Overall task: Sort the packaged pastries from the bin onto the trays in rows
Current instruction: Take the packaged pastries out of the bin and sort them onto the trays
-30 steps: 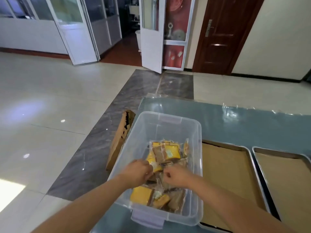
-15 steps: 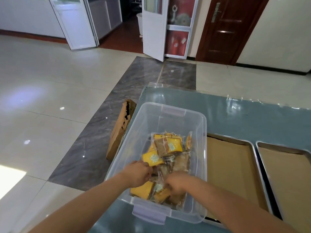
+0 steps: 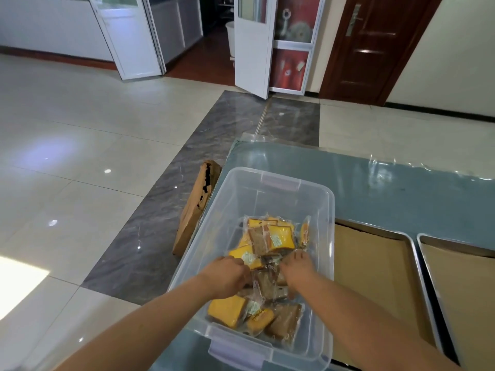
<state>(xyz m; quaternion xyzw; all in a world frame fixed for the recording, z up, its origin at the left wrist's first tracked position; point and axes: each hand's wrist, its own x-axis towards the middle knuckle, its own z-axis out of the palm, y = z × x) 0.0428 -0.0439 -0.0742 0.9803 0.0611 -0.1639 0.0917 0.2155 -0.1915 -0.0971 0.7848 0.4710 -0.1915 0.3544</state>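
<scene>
A clear plastic bin (image 3: 331,210) stands on the blue-grey table (image 3: 388,188) and holds several packaged pastries (image 3: 270,238), yellow and brown, in clear wrappers. Both my hands are inside the bin, in the middle of the pile. My left hand (image 3: 227,277) curls its fingers on the edge of a yellow pastry pack (image 3: 247,259). My right hand (image 3: 297,269) digs its curled fingers into the brown packs beside it; its fingertips are hidden. Two metal trays lined with brown paper lie right of the bin, the near tray (image 3: 375,277) and the far tray (image 3: 460,285), both bare.
A piece of torn cardboard (image 3: 198,204) leans against the table's left side on the floor. The near tray sits tight against the bin's right wall. Tiled floor and doors lie beyond the table.
My right hand has moved farther into the pile, toward the middle packs. My left hand has stayed on the yellow pack. The view has tilted slightly down.
</scene>
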